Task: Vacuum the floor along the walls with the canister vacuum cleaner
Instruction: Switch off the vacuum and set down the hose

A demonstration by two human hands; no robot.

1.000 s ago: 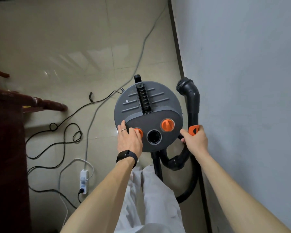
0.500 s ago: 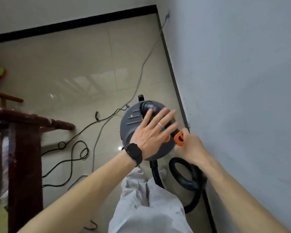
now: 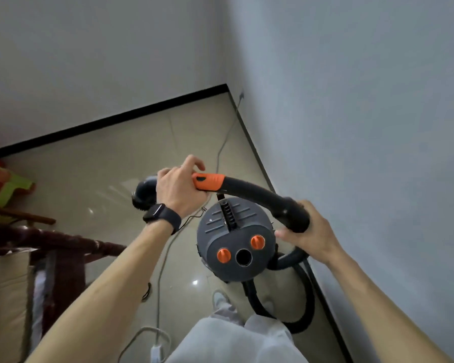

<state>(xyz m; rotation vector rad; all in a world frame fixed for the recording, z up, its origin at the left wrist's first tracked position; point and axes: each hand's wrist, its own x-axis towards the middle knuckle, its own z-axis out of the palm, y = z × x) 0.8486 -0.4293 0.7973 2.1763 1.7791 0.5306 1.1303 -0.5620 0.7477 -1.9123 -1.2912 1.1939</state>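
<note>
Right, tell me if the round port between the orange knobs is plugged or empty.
Empty: the port shows as a dark open hole in the canister lid, with nothing inserted.

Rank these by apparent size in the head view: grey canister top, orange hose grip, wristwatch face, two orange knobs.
1. grey canister top
2. orange hose grip, partly under the left hand
3. wristwatch face, nearer the camera, so its narrow lead is unsure
4. orange knobs, alike in size
</note>
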